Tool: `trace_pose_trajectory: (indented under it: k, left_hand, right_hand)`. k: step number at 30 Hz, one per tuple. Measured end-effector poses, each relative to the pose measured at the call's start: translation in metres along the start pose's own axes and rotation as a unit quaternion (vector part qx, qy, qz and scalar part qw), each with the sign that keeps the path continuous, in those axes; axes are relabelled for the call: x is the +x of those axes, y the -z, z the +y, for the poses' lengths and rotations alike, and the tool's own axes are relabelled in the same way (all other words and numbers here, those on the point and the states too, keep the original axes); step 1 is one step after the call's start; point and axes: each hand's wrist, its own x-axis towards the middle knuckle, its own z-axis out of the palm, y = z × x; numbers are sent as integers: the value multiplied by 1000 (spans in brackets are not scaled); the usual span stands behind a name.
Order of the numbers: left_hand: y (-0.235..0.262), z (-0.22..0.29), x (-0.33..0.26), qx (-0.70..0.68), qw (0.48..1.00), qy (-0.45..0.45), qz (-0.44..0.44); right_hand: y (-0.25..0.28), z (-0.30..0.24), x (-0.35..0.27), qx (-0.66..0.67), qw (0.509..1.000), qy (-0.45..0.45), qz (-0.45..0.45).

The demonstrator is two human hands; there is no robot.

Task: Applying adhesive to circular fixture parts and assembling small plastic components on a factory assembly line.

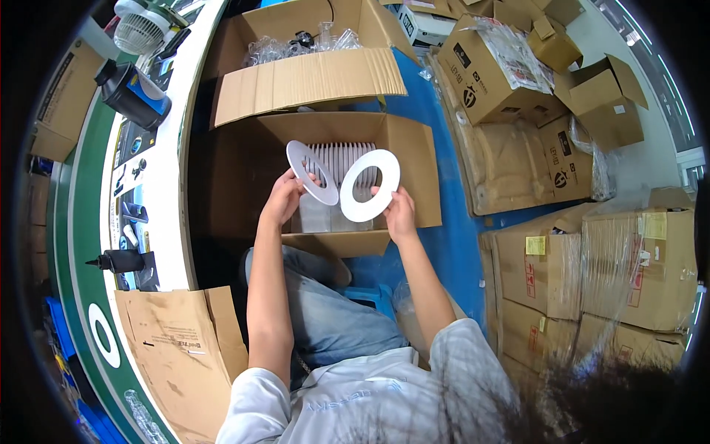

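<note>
My left hand (pixel 283 196) grips a flat white ring (pixel 323 194) by its left edge, fingers closed round the rim, with the ring tilted. A second white ring (pixel 350 200) is in my right hand (pixel 400 216), pinched at its lower right edge and turned more face-on. The two rings are side by side, nearly meeting at their inner edges. Below them is an open cardboard box (pixel 416 152), where a row of similar white rings (pixel 342 153) stands on edge. Translucent plastic wrapping (pixel 316 219) lies in front of that row.
A second open carton (pixel 310 83) with clear plastic pieces stands beyond. Along the left runs a green worktop (pixel 89 244) carrying dark bottles (pixel 134 95), a small fan (pixel 140 31) and another white ring (pixel 104 337). Stacked cartons (pixel 543 259) line the right side.
</note>
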Motion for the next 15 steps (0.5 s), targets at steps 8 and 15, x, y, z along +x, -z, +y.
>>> trace_pose_trajectory:
  k: [8,15]
  left_hand:
    - [-24,17,9,23,997,-21,65]
    - [-43,51,12,92,990,14,105]
  right_hand:
    - [-1,-15,-11,-23,997,-36,-64]
    - [-5,-31,4,-34,991,-52,-115]
